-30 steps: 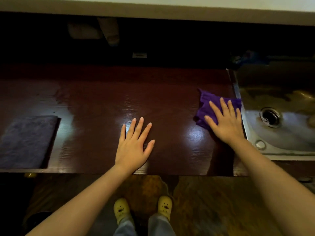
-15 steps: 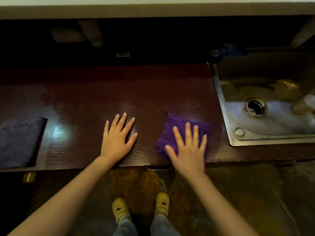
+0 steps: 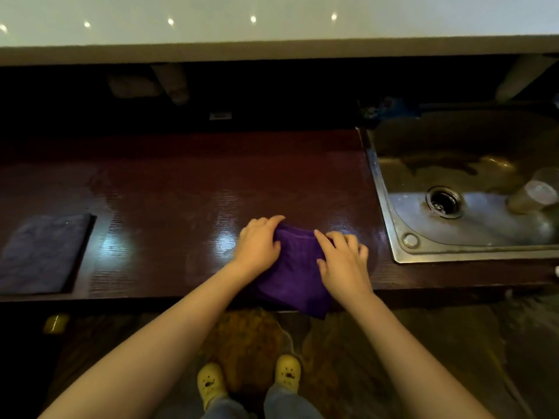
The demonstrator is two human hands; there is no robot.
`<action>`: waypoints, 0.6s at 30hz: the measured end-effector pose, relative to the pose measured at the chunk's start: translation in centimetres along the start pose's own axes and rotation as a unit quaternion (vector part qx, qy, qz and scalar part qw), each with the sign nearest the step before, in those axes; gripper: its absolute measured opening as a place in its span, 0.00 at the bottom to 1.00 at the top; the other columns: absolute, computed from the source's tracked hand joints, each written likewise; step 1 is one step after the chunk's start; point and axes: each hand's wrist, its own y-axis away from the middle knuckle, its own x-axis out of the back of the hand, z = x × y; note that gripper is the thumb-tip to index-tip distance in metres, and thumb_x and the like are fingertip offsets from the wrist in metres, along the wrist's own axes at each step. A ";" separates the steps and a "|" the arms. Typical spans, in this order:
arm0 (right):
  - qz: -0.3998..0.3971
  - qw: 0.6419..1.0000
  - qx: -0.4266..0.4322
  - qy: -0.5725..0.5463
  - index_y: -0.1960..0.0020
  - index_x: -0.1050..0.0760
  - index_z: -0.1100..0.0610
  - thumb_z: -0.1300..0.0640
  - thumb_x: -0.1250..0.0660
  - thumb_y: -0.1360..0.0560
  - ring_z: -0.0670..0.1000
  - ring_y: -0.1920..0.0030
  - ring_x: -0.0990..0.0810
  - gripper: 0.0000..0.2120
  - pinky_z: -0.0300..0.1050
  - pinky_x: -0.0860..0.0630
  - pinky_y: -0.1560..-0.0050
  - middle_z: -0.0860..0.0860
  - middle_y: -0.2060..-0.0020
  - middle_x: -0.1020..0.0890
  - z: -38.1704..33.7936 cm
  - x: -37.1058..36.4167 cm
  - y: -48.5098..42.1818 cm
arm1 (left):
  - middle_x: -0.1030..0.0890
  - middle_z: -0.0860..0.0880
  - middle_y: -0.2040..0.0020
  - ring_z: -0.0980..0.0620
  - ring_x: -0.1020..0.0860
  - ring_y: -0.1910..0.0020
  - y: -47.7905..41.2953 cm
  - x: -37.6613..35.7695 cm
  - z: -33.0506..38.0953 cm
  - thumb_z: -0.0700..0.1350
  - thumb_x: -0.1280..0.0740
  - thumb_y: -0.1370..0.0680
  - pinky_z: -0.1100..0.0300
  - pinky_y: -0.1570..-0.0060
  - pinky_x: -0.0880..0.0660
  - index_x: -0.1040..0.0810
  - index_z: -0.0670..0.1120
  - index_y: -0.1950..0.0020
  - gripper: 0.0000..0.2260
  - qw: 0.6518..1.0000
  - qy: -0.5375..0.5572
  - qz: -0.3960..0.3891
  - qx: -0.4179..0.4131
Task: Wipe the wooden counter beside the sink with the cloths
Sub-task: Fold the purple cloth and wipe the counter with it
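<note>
1. Since half a second ago, the left hand (image 3: 257,246) has left the bare wood and joined the right hand (image 3: 343,261) on the purple cloth (image 3: 295,273), which now sits at the front edge of the wooden counter (image 3: 181,192) instead of flat under one palm.
2. Both hands curl their fingers onto the cloth's far end, the left gripping its left corner, the right bunching its right side; neither is spread flat.
3. Its near end droops over the counter's front edge, above the floor.
4. A second, dark grey cloth (image 3: 42,252) lies flat at the far left of the counter, well apart from both hands.
5. Just right of the counter is the steel sink (image 3: 402,237), with its drain (image 3: 444,202) and a pale cup (image 3: 535,196) lying in the basin.
6. Light glints off the wood beside the hands.
7. Below, yellow shoes (image 3: 211,382) stand on a mottled floor.
</note>
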 end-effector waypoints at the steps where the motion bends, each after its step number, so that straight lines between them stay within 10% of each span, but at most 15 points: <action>1: -0.011 1.000 -0.007 0.003 0.27 0.41 0.51 0.52 0.39 0.23 0.55 0.35 0.36 0.26 0.53 0.40 0.37 0.51 0.34 0.31 -0.1 0.3 -0.4 | 0.24 0.43 0.42 0.43 0.29 0.40 -0.1 0.2 0.2 0.42 0.37 0.28 0.51 0.40 0.31 0.31 0.48 0.34 0.22 1.000 0.013 -0.023 0.009; 11: -0.180 0.959 0.064 -0.208 0.56 0.20 0.54 0.59 0.26 0.33 0.55 0.52 0.19 0.07 0.48 0.26 0.50 0.54 0.56 0.17 -3.3 6.2 -6.1 | 0.20 0.47 0.55 0.50 0.22 0.55 3.6 8.8 -4.2 0.44 0.29 0.29 0.57 0.54 0.26 0.22 0.45 0.52 0.07 0.972 0.170 -0.159 0.038; 14: -0.215 0.939 0.122 -0.240 0.56 0.19 0.57 0.60 0.25 0.33 0.55 0.56 0.19 0.07 0.50 0.23 0.52 0.56 0.58 0.17 -7.3 8.7 -8.0 | 0.21 0.49 0.56 0.54 0.23 0.56 5.3 12.3 -6.9 0.44 0.29 0.29 0.64 0.53 0.28 0.22 0.44 0.52 0.08 0.971 0.200 -0.126 0.047; 18: -0.206 0.927 0.178 -0.259 0.55 0.20 0.55 0.59 0.26 0.32 0.43 0.66 0.25 0.07 0.28 0.31 0.68 0.50 0.64 0.21 -14.0 10.9 -10.9 | 0.22 0.52 0.58 0.58 0.25 0.59 6.5 17.1 -11.2 0.42 0.28 0.29 0.66 0.54 0.30 0.21 0.47 0.52 0.07 0.964 0.254 -0.013 0.077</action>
